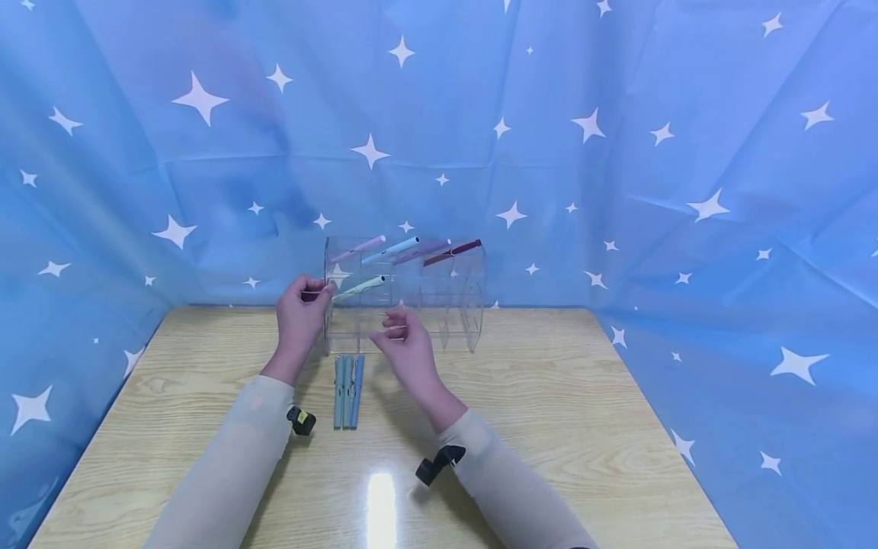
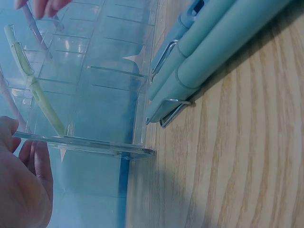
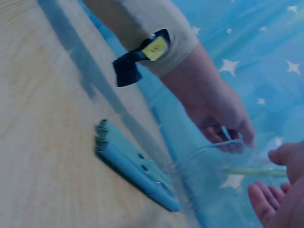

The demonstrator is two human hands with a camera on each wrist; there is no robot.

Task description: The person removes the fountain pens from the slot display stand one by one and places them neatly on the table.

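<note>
A clear acrylic pen rack (image 1: 480,286) stands at the back of the table. My left hand (image 1: 302,320) pinches its left side panel, thumb on one face and fingers behind, as the left wrist view shows. In front of the rack's lower part is my right hand (image 1: 413,354), its fingers loosely bent around nothing. A pale green pen (image 1: 363,287) slants in a middle compartment between the hands. Higher up lie a pink pen (image 1: 360,248), a light blue pen (image 1: 391,250), a purple pen (image 1: 423,252) and a dark red pen (image 1: 453,252).
Two teal pens (image 2: 213,52) and a blue pen (image 1: 357,393) lie side by side on the wooden table (image 1: 549,427), just before the rack's front left. A blue star-printed cloth (image 1: 439,99) hangs behind and at both sides.
</note>
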